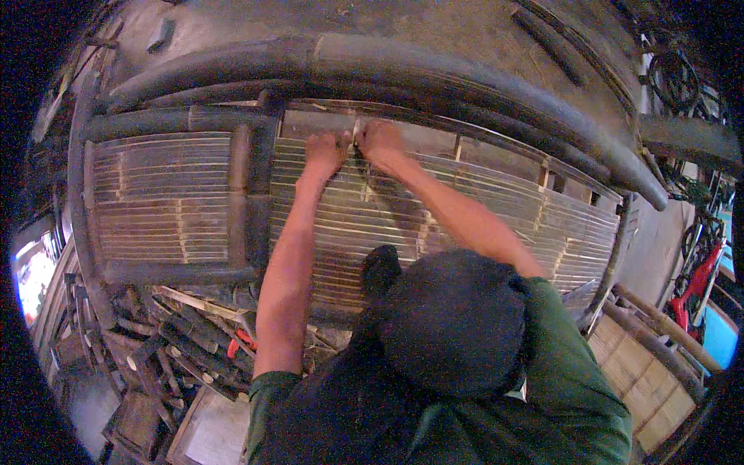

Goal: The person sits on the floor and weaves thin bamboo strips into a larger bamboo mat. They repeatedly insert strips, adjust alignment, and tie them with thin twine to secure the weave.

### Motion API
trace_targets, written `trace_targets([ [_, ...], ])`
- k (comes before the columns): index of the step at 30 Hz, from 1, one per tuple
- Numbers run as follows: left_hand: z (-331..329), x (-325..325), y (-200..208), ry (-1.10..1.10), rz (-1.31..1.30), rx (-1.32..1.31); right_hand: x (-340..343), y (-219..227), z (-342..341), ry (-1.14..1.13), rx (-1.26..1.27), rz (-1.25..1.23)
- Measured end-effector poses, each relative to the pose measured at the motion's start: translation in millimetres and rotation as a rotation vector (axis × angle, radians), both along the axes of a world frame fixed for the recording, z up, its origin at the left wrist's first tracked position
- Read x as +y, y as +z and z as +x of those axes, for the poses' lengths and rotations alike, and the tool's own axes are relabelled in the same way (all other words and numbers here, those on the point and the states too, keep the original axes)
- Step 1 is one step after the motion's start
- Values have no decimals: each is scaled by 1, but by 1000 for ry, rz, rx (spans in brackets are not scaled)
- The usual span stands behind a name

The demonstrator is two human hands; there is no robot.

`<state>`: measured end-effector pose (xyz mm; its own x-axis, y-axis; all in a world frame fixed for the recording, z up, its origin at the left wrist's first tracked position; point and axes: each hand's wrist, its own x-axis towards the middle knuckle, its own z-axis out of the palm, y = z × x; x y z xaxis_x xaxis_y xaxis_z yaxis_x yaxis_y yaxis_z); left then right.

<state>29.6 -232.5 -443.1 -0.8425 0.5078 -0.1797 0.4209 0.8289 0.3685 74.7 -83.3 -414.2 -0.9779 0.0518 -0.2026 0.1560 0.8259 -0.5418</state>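
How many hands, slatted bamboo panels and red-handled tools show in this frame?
Hands: 2, left hand and right hand, both at the top edge of the larger slatted panel.
Slatted bamboo panels: 2, counting the smaller panel.
Red-handled tools: 1.
Total: 5

This is a bamboo furniture workshop. A large unfinished bamboo frame [372, 70] of thick dark poles fills the middle, its seat laid with thin pale slats [465, 209]. At eight o'clock a heap of cut bamboo offcuts [178, 341] lies on the floor with red-handled pliers [242, 341] among them. At four o'clock stands another slatted bamboo panel [643, 380]. At two o'clock bicycles [682, 77] are parked.
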Motion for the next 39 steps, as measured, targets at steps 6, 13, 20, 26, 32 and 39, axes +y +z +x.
trace_targets([
  [6,-5,-19,-34,29,-10,11,-34,2,13,-151,8,-118],
  [13,-25,-9,-40,96,140,-560,-35,-5,-1,-491,-637,-1207],
  [20,-31,-10,-87,72,295,-371,-18,-29,-12,-508,-703,-1509],
  [26,-18,7,-75,108,145,-251,-7,-6,-4,-793,-791,-1501],
  [32,-7,-6,-25,309,460,-344,-1,3,23,-752,-782,-1426],
  [39,-7,-1,29,577,968,-929,7,7,30,-305,-267,-990],
])
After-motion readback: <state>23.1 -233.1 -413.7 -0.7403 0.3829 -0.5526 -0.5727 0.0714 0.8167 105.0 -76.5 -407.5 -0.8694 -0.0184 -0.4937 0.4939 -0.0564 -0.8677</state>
